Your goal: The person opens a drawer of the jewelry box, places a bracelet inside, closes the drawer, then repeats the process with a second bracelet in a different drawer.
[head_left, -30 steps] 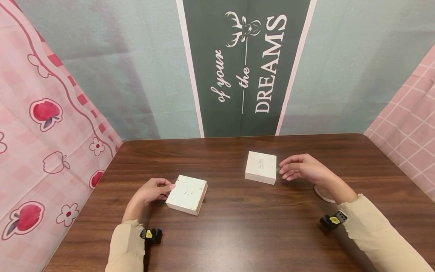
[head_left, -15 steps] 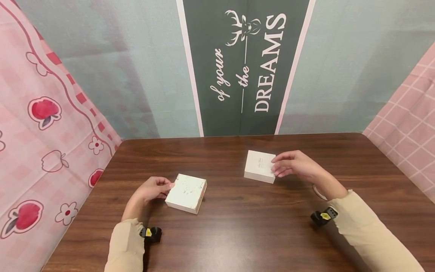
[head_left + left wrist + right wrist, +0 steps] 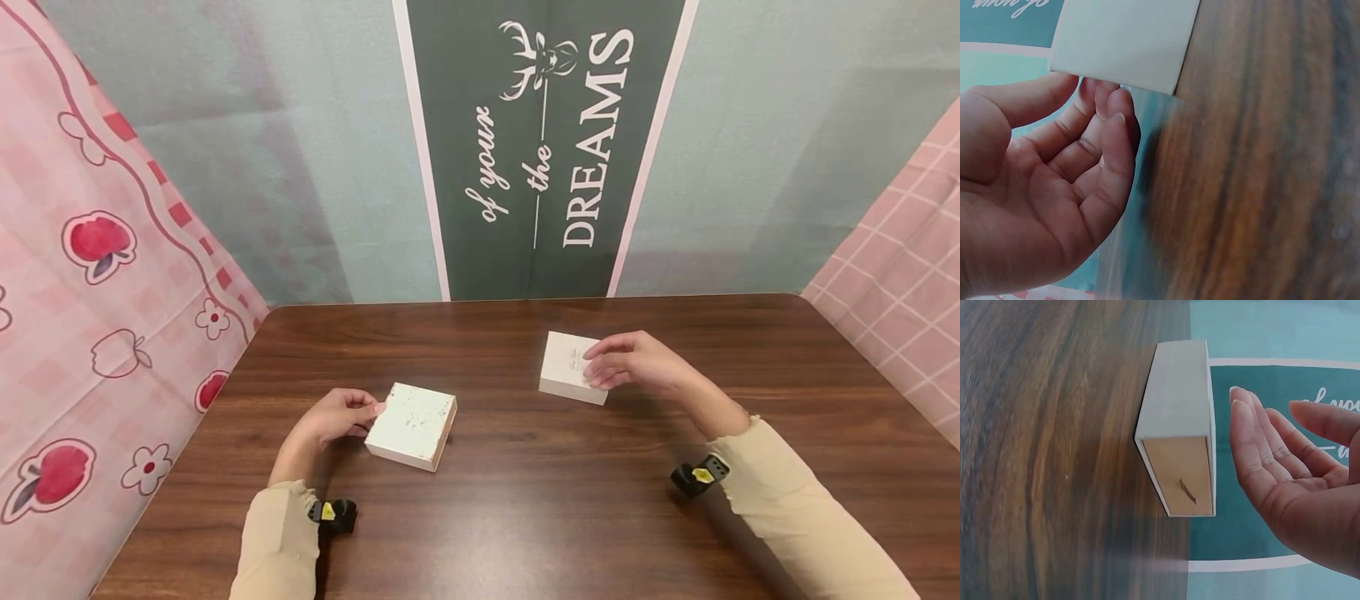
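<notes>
The left hand (image 3: 339, 417) lay on the table (image 3: 525, 500) with its fingers loosely curled, the fingertips (image 3: 1107, 100) touching the left edge of the near speckled box (image 3: 411, 427) without clasping it. The right hand (image 3: 633, 364) hovered over the right side of the far white box (image 3: 568, 367), fingers (image 3: 1254, 434) nearly straight and spread, gripping nothing. That box sat flat, its brown drawer end (image 3: 1180, 482) facing the right wrist camera. The 2 boxes were well apart.

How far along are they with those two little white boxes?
Barely begun. Both boxes lie flat and closed on the brown wooden table. The left hand touches the speckled white square box; the right hand hovers over the plain white drawer-style box, not gripping. Everything else remains.
</notes>
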`<state>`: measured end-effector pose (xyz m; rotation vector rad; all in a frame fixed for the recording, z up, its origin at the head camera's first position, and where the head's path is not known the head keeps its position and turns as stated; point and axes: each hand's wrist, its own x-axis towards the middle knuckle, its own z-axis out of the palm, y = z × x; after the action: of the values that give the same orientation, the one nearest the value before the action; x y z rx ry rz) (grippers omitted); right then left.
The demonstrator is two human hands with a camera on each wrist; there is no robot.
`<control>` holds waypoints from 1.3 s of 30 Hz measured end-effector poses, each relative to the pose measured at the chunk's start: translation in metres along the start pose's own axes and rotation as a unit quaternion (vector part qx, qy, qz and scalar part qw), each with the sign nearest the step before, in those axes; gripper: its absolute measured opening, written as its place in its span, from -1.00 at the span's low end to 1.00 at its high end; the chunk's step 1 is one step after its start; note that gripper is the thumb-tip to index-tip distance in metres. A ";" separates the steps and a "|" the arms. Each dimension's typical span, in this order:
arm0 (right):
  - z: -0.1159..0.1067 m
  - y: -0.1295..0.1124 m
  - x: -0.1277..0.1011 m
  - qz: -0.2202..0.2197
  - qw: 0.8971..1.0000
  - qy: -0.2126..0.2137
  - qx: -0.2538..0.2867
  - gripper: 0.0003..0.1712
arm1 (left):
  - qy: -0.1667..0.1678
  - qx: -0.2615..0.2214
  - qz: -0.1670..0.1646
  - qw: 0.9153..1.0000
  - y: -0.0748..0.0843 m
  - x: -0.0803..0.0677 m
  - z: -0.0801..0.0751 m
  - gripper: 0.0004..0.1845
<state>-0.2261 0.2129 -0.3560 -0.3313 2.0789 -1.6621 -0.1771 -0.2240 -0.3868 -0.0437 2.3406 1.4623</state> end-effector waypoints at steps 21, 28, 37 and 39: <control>0.025 -0.003 0.016 0.009 1.000 -0.016 0.020 -0.63 | -0.005 -0.004 -0.007 1.000 0.004 0.003 -0.002 -0.77; 0.033 -0.002 0.023 0.006 0.999 -0.037 0.039 -0.66 | -0.008 -0.005 -0.011 1.000 0.006 0.007 -0.004 -0.74; 0.044 -0.004 0.030 -0.002 0.997 -0.063 0.054 -0.64 | -0.005 0.005 -0.016 1.000 0.008 0.009 -0.006 -0.75; 0.047 -0.005 0.033 0.003 0.996 -0.067 0.060 -0.64 | -0.005 0.004 -0.017 1.000 0.008 0.010 -0.007 -0.75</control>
<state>-0.2320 0.1570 -0.3655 -0.3866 1.8716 -1.7042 -0.1898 -0.2244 -0.3808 -0.0733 2.3266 1.4345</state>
